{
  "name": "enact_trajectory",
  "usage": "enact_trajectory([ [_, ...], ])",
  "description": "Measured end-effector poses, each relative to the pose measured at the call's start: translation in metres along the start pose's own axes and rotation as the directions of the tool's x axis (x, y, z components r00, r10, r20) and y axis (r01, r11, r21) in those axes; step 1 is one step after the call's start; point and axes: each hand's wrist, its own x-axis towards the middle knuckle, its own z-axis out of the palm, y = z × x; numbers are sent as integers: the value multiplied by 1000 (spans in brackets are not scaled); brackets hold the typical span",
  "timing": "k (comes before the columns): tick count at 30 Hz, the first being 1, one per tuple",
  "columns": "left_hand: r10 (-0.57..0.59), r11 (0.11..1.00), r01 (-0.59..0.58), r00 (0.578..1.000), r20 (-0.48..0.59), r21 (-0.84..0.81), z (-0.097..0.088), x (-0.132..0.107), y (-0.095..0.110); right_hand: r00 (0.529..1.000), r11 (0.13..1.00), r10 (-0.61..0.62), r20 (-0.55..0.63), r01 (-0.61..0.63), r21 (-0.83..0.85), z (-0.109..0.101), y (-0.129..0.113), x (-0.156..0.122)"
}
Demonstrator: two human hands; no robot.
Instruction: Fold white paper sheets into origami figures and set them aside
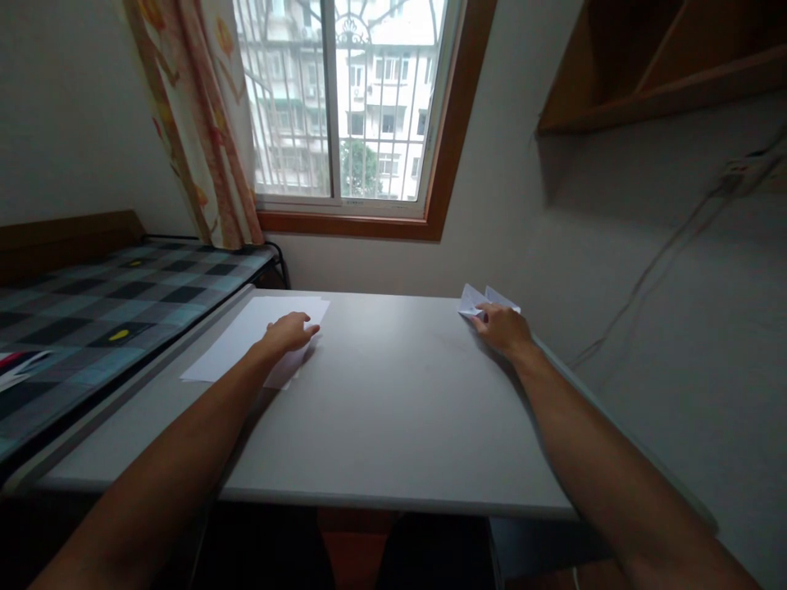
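My left hand (290, 331) is over the right side of several flat white paper sheets (237, 340) on the left of the table. Its fingers are apart and hold nothing; whether they touch the top sheet I cannot tell. At the far right corner, my right hand (502, 326) pinches a folded white paper (470, 300) between thumb and fingers. Creased, pointed flaps of the paper stand up beyond the fingers, and the hand hides its near part.
Both forearms reach across the white table (393, 401). A bed with a checked cover (178, 283) stands along the left side. Behind are a barred window (381, 106) and a patterned curtain (212, 139). A wooden shelf (615, 115) and a cable (652, 262) are on the right wall.
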Motion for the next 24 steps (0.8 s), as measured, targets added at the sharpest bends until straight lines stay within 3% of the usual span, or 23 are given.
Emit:
enact_trajectory([
  [5, -109, 992, 102, 990, 85, 76, -1, 4, -13, 998, 1000, 10, -64, -10, 10, -7, -6, -2],
  [11, -168, 986, 160, 965, 200, 55, 0, 5, -19, 990, 999, -27, -141, 30, 13, -18, -21, -7],
  [16, -130, 991, 126, 975, 180, 35, -1, 9, -28, 983, 993, -88, -164, 99, 60, -24, -42, -15],
  [21, -127, 992, 123, 980, 155, 36, 1, 15, -44, 982, 977, -160, -105, 173, 128, -25, -63, -22],
  [24, -105, 994, 108, 991, 87, -26, 3, 17, -52, 978, 967, -204, -49, 209, 143, -24, -72, -25],
])
